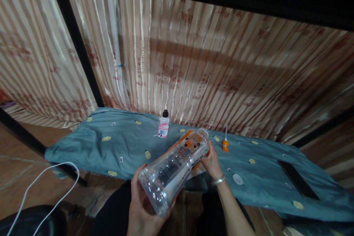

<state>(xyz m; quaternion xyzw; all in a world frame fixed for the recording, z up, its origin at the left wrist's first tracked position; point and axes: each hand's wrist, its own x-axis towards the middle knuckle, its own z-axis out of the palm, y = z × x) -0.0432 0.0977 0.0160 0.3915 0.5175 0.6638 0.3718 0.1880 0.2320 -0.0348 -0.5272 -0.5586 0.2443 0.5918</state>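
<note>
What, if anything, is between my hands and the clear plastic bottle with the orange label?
Nothing visible. The left hand cups the base of the clear plastic orange-labelled bottle and the right hand holds it near the neck. The small pink-labelled bottle with a black cap stands apart, behind it.

Dim, warm light throughout. Above the clear bottle (173, 167), which carries soft glints, a broad shadow band crosses the curtain (221, 81); beyond that the frame goes black. Edges bow outward, slightly soft.
</note>
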